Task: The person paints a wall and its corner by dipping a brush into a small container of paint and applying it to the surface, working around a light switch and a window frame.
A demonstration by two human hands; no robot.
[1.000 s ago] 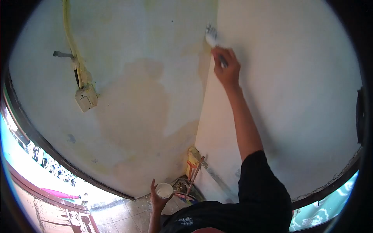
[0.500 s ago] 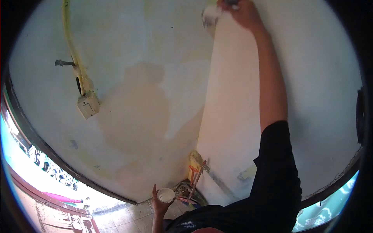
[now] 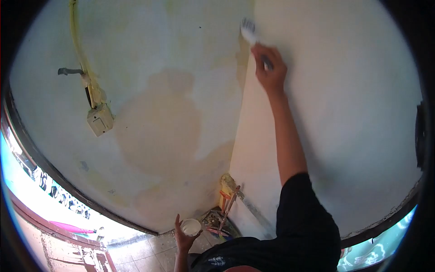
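Observation:
My right hand [image 3: 272,68] is raised high, its fingers closed around the handle of a paintbrush [image 3: 248,31]. The brush's white-coated bristles point up and to the left, close to the corner line where the left wall [image 3: 208,59] meets the right wall [image 3: 344,90]. Whether the bristles press on the wall is hard to tell. Low down, my left hand [image 3: 183,238] is wrapped round a small tub [image 3: 190,227] with white paint inside.
A yellowed switch box [image 3: 100,120] hangs on the left wall below a conduit [image 3: 77,41], with a dark pipe stub [image 3: 70,71] beside it. Orange-handled tools [image 3: 230,201] lean in the corner. Tiled floor [image 3: 154,254] lies below.
My right hand and the paintbrush have come down, with the elbow bending more. The brush is now tipped upward along the corner. My left hand and the tub stay nearly in place.

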